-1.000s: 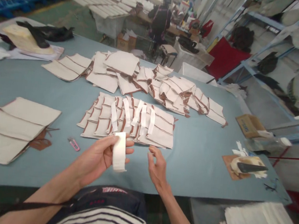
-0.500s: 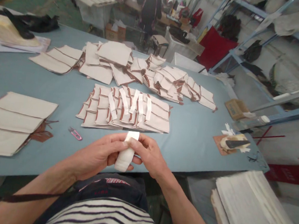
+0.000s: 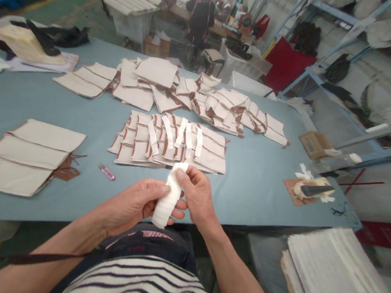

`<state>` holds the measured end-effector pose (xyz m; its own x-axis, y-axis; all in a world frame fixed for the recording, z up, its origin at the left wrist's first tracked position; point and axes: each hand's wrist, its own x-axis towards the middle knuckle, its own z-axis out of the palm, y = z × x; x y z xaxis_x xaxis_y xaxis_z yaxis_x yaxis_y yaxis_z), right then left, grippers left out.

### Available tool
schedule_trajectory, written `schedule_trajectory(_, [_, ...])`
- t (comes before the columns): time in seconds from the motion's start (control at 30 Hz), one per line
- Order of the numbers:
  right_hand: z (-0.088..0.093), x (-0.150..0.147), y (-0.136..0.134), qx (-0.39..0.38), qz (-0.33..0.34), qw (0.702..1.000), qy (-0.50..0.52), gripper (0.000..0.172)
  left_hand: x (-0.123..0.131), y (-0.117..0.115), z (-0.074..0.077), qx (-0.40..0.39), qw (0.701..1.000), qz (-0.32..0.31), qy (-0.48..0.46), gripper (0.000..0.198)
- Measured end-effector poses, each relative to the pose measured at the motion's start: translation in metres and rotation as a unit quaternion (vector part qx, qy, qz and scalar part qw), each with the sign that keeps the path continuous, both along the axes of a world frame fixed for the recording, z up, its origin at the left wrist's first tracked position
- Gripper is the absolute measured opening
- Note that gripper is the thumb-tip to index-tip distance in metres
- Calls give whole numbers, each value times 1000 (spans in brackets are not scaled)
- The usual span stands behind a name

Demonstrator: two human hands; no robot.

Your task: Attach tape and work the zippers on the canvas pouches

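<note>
A fanned stack of white strips (image 3: pixel 166 208) is held between my two hands, just in front of the table edge. My left hand (image 3: pixel 138 201) grips the stack from the side, thumb on top and fingers beneath. My right hand (image 3: pixel 196 195) pinches the upper end of the strips between thumb and fingers. Just beyond lies a row of overlapping cream fabric panels (image 3: pixel 210 159) with brown edging. Several single white strips (image 3: pixel 188 139) rest across those panels. Pink thread snips (image 3: pixel 106 172) lie on the table left of my hands.
The blue-grey table (image 3: pixel 255 170) carries a heap of cream pieces (image 3: pixel 156 71) at the back and a folded cream panel (image 3: pixel 29 149) at left. A dark-handled tool (image 3: pixel 312 189) sits on a brown pad at right. A person (image 3: pixel 199 18) is in the background.
My right hand has moved up slightly along the stack, and the strips are more fanned out. My left hand still grips them. The view has shifted a little.
</note>
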<state>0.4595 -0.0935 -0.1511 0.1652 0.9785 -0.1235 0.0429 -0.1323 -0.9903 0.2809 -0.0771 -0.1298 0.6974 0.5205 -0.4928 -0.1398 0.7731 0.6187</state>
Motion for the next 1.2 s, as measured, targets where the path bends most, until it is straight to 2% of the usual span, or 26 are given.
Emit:
schedule_trajectory(0.1, [-1, 17, -4, 8, 6, 994, -110, 44, 1, 3, 3, 6, 1000, 14, 7, 35])
schedule_trajectory(0.17, [5, 30, -11, 41, -30, 978, -201, 33, 1, 6, 4, 5, 1000, 25, 11, 31])
schedule_trajectory(0.23, [15, 38, -19, 121, -52, 958, -254, 16, 1, 8, 5, 3, 999, 30, 12, 30])
schedule_trajectory(0.3, [26, 40, -26, 227, -14, 927, -297, 10, 2, 10, 3, 2, 1000, 30, 8, 30])
schedule_trajectory(0.37, [33, 39, -29, 298, 52, 894, -329, 15, 4, 11, 2, 10, 999, 33, 4, 29])
schedule_trajectory(0.43, [34, 37, -28, 316, 97, 873, -359, 14, 8, 12, 2, 22, 999, 33, 5, 26])
schedule_trajectory(0.5, [32, 36, -26, 306, 111, 867, -377, 10, 12, 12, 3, 27, 999, 30, 10, 24])
schedule_trajectory(0.7, [19, 38, -24, 285, 81, 884, -362, 14, 19, 16, 3, 32, 999, 13, 17, 26])
schedule_trajectory(0.8, [16, 38, -25, 270, 66, 902, -330, 15, 20, 19, 1, 39, 999, -6, 23, 30])
schedule_trajectory(1.0, [13, 37, -25, 124, 64, 974, -181, 18, 22, 23, -7, 108, 991, -51, 55, 57])
schedule_trajectory(1.1, [12, 36, -24, 61, 56, 989, -125, 19, 22, 23, -12, 140, 987, -58, 62, 67])
schedule_trajectory(1.2, [10, 36, -23, 27, 56, 995, -81, 24, 24, 23, -13, 164, 983, -56, 67, 66])
